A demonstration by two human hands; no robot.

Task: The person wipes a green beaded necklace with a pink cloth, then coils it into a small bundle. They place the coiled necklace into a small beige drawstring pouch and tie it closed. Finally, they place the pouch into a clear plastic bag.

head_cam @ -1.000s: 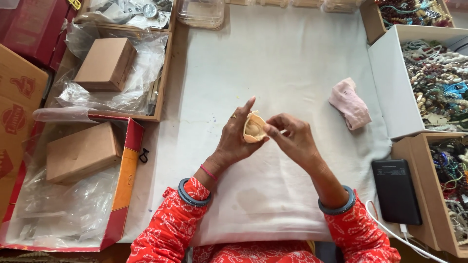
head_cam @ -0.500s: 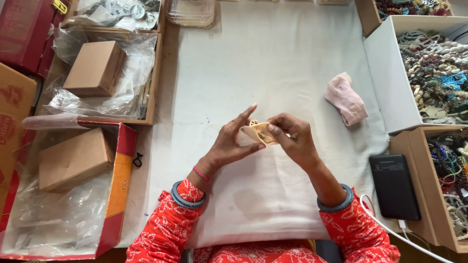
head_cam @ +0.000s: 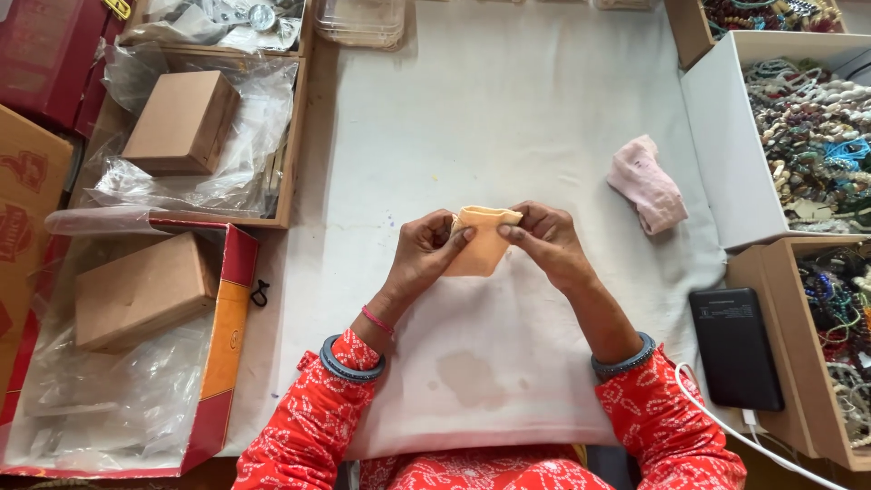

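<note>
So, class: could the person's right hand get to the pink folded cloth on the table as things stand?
Probably yes: bare white table cover lies between the right hand and the pink cloth, but that hand shares its grip on the small orange pouch with the left hand.

Over the white cloth [head_cam: 508, 118], her left hand [head_cam: 419, 257] and right hand [head_cam: 549, 240] pinch the top corners of a small orange fabric pouch [head_cam: 481, 241], with a pink folded cloth [head_cam: 648, 185] lying well apart near the bead boxes [head_cam: 807, 136].

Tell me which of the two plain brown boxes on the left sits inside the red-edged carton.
The nearer brown box, lower left. It lies on clear plastic in the red-edged carton. The other brown box, farther up, sits in a wooden tray instead.
</note>
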